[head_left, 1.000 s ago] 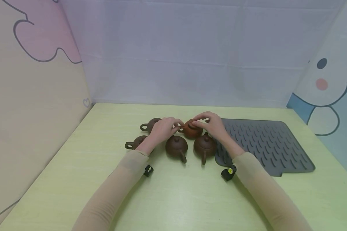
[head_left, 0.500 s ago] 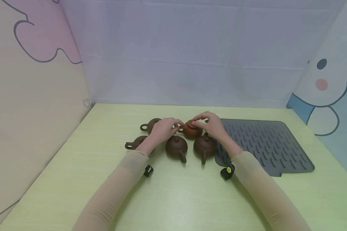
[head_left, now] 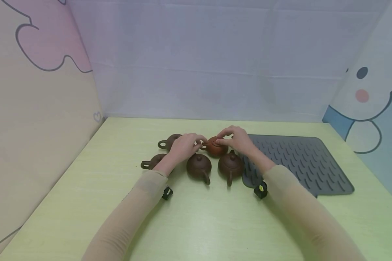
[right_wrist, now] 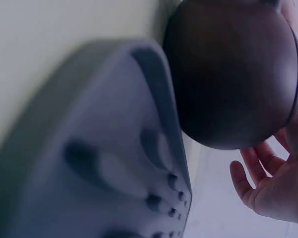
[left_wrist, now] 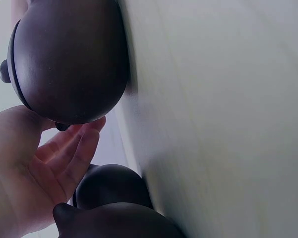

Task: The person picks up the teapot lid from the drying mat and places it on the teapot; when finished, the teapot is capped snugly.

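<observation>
A reddish-brown teapot (head_left: 217,149) stands between my two hands in the head view. My left hand (head_left: 185,145) pinches its loop handle with thumb and fingers. Over the top, my right hand (head_left: 237,140) pinches the teapot's lid (head_left: 218,141), which sits low on the body. Two dark brown teapots, one on the left (head_left: 199,167) and one on the right (head_left: 231,166), stand just in front, spouts toward me. In both wrist views, a dark teapot blocks the reddish one and part of the fingers.
Two more dark teapots, a farther one (head_left: 170,140) and a nearer one (head_left: 153,161), stand left of the left hand, partly hidden by it. A grey ridged mat (head_left: 297,163) lies on the right, its left edge beside the front right teapot. Behind the table (head_left: 196,224) hangs a pale curtain (head_left: 215,65).
My right hand has shifted slightly on the lid, and its wrist and forearm have turned a little. The left hand and the teapots look almost unmoved.
</observation>
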### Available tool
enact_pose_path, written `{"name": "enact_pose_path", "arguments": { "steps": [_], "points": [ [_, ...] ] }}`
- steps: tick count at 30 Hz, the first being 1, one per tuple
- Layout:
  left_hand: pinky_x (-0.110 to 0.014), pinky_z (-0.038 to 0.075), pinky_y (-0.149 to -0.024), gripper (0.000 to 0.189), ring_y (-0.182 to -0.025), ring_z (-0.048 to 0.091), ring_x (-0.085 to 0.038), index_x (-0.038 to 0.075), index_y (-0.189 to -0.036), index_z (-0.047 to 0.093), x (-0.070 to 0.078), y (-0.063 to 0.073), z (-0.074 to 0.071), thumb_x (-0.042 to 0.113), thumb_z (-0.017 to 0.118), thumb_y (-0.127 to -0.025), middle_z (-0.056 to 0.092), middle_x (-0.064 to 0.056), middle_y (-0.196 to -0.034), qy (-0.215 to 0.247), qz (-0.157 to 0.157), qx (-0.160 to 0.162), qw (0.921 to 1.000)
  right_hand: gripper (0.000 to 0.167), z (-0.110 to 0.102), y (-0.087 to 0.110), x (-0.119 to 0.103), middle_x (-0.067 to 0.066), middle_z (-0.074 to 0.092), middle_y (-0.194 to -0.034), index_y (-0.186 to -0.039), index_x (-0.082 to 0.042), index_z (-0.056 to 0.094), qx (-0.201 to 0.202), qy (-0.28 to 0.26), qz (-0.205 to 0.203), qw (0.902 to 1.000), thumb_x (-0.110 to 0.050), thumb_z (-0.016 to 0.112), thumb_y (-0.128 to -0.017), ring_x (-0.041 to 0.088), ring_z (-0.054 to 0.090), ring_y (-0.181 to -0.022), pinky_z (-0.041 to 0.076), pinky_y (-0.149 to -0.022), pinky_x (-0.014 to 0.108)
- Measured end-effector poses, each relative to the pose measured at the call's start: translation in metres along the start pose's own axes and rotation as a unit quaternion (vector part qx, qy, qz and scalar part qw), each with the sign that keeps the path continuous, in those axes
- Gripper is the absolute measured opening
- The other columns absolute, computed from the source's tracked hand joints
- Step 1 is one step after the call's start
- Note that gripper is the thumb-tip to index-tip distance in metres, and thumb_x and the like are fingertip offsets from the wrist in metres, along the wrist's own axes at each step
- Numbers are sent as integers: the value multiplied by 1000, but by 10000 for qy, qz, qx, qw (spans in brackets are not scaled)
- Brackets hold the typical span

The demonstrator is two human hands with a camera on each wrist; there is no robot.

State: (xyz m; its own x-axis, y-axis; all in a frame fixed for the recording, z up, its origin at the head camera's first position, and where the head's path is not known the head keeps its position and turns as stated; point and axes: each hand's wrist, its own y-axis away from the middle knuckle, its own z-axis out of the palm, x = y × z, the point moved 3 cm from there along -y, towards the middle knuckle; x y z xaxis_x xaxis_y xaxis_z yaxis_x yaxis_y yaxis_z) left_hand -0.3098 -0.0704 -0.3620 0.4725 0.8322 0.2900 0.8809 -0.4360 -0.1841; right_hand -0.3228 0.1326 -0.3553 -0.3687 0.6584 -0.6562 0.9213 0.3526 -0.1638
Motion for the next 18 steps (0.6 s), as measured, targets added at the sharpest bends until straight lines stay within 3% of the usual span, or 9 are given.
{"name": "enact_pose_path", "arguments": {
  "steps": [9, 18],
  "points": [
    [-26, 43, -58, 26, -79, 62, -13, 30, -119, 71, 1, -2, -2, 19, 61, -98, 74, 6, -102, 3, -75, -76, 9999, 21, -7, -8, -7, 10, 73, -112, -104, -11, 76, -448, 489, 23, 9978, -25, 74, -89, 30, 61, -114, 48, -98, 50],
    [-26, 43, -58, 27, -79, 62, -13, 30, -117, 71, 0, -4, 1, 16, 60, -97, 74, 6, -99, 19, -56, -69, 10000, 19, -5, -9, -6, 9, 75, -106, -102, -10, 76, -425, 577, -46, 9974, -24, 73, -90, 29, 63, -110, 49, -97, 48]
  ]
}}
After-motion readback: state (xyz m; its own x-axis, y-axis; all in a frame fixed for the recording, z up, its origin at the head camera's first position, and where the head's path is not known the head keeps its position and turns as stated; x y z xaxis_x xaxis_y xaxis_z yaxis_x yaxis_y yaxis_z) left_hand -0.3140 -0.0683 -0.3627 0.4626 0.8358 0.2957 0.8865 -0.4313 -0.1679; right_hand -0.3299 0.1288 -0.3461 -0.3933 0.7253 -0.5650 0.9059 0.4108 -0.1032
